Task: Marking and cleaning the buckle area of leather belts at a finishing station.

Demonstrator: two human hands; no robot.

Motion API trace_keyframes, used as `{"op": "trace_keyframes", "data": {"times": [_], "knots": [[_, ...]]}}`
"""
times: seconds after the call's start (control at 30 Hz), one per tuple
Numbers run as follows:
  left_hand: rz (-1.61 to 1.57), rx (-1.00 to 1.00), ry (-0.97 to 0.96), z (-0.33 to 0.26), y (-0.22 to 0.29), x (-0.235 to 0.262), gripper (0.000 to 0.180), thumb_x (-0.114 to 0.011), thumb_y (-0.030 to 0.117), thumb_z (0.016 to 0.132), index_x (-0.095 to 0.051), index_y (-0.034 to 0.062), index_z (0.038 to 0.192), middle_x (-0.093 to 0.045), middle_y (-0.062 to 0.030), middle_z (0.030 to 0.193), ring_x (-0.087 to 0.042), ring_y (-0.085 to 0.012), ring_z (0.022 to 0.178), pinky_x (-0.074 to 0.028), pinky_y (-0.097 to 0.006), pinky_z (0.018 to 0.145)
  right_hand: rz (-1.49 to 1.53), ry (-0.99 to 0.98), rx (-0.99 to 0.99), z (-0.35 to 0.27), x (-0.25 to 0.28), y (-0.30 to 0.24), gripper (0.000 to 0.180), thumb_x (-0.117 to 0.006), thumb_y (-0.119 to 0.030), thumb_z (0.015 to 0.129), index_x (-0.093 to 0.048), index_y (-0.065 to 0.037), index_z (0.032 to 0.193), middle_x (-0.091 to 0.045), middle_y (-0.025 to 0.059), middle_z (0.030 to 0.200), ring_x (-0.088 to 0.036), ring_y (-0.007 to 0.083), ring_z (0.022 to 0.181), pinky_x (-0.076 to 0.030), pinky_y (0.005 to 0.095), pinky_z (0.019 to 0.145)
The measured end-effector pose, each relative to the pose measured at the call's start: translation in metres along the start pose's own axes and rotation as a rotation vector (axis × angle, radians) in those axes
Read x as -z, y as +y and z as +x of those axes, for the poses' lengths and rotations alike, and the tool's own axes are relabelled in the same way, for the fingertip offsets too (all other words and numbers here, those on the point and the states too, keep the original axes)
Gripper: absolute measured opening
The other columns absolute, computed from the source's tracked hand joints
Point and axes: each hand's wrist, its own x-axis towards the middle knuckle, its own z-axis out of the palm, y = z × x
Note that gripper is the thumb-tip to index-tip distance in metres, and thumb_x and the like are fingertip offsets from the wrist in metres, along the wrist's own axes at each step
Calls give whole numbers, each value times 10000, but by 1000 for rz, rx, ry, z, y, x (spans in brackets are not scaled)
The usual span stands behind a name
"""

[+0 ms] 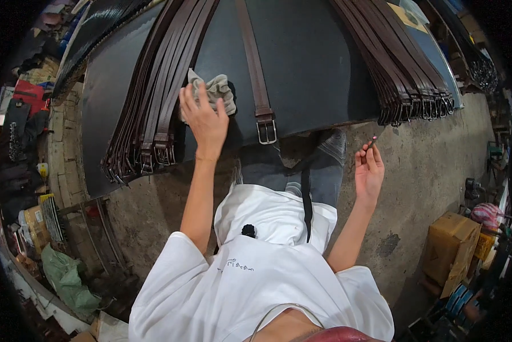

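My left hand (pixel 206 126) is at a crumpled grey rag (pixel 219 89) on the dark table (pixel 315 62). Its fingers are spread over the near side of the rag and not closed round it. To the right of the rag lies a single dark brown leather belt (pixel 252 65), its metal buckle (pixel 266 131) at the table's near edge. My right hand (pixel 370 176) is raised off the table's front edge. Between thumb and fingers it pinches a thin dark stick with a pink tip (pixel 372 142); its exact kind is too small to tell.
Brown belts lie in a thick bundle (pixel 170 74) on the left and another bundle (pixel 401 62) on the right, buckles hanging at the near edge. A cardboard box (pixel 451 245) stands on the concrete floor at right. A green plastic bag (pixel 68 279) sits at lower left.
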Motion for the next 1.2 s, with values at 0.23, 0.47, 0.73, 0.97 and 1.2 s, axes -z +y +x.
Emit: {"op": "trace_keyframes", "data": {"times": [0.23, 0.47, 0.73, 0.97, 1.2], "knots": [[-379, -332, -202, -53, 46, 0, 225, -736, 77, 794, -708, 54, 1016, -602, -110, 1097, -580, -304, 1030, -469, -425, 891, 19, -4, 7, 7, -4, -3, 193, -588, -50, 994, -632, 12, 1171, -661, 93, 1048, -636, 157, 910, -568, 319, 859], [-655, -3, -127, -56, 36, -2, 67, -668, -22, 855, -629, -20, 909, -627, -136, 852, -605, -315, 758, -510, -391, 713, -8, 12, 0, 6, -5, -5, 181, -585, -50, 995, -629, -4, 1165, -657, 85, 1044, -632, 154, 897, -557, 329, 876], [-166, 166, -127, -62, 36, 27, 192, -638, 207, 948, -621, 16, 967, -566, -112, 898, -538, -296, 901, -429, -409, 808, -2, 25, 7, 5, -2, -3, 185, -570, -54, 1004, -622, 12, 1169, -649, 79, 1040, -617, 147, 896, -542, 319, 873], [-136, 135, -254, -55, 83, 8, 210, -689, 142, 859, -634, 59, 1044, -591, -85, 974, -540, -297, 987, -409, -420, 842, -17, 17, 10, 13, -28, -2, 193, -575, -58, 1003, -622, 13, 1176, -648, 79, 1025, -618, 148, 884, -543, 320, 858], [-111, -308, -432, -43, 103, 5, 384, -726, 109, 751, -673, 47, 1126, -579, -91, 1152, -508, -296, 1081, -396, -450, 900, -291, -132, 135, 57, -120, 8, 270, -634, -65, 969, -613, 51, 1212, -684, 121, 1049, -661, 155, 858, -559, 302, 832]]}}
